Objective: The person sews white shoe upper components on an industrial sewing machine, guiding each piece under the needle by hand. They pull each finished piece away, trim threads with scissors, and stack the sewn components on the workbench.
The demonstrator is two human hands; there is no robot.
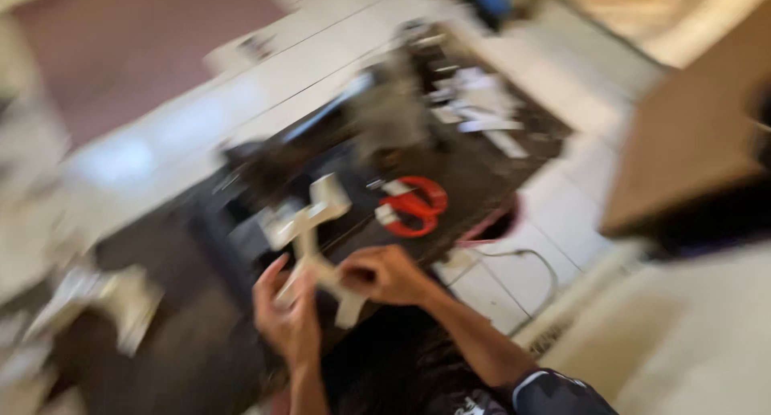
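The view is heavily blurred by motion. My left hand (287, 315) and my right hand (384, 275) both grip a pale, stiff cut-out piece (315, 237) with several arms, held up over a dark work table (482, 170). The left hand holds its lower left arm, the right hand its lower right arm. Red-handled scissors (416, 205) lie on the table just beyond the piece.
White paper scraps (474, 102) lie at the table's far end. More pale scraps (104, 299) sit at the left. A brown board or box (691, 134) stands at the right. A white cable (514, 258) trails over the pale tiled floor (562, 214).
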